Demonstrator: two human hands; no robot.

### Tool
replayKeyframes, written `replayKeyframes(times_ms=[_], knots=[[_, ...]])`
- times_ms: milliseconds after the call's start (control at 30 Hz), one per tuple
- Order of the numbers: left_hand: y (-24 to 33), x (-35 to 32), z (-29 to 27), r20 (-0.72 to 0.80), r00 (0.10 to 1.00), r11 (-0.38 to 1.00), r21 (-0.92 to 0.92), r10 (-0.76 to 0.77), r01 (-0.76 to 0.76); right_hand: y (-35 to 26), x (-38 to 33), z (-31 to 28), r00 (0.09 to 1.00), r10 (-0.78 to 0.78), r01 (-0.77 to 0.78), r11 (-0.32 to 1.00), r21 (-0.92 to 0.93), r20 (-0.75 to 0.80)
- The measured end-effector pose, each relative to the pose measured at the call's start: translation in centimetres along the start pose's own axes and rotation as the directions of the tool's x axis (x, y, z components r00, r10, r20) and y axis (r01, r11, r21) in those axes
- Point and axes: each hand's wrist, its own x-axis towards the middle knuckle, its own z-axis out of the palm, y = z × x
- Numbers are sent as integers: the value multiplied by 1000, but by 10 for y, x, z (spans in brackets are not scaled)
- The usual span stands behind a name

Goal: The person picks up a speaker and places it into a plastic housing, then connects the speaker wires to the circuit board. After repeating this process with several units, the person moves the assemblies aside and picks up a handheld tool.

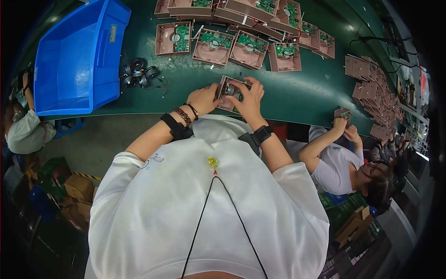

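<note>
Both hands are clamped on the same pinkish open housing [231, 93] right between them at the near edge of the worktop [297, 93], left hand [203, 99] on its left end, right hand [248, 100] on its right, equally close.

Both hands' fingers [241, 93] hide the pink casing's [226, 103] middle.

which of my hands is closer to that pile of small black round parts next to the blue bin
Left. Your left hand grips the left edge of the pinkish-brown casing, just right of the black round parts. Your right hand holds the casing's far side, farther away.
</note>
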Motion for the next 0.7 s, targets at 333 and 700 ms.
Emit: replayKeyframes(times_ms=[333,700], knots=[[-9,0,6,5,1000,999,-45,2,-2,1,-2,10,998,66,-65,996,-69,11],[-9,-1,5,0,1000,998,-55,-5,5,0,-2,14,996,84,-84,993,-78,-7]])
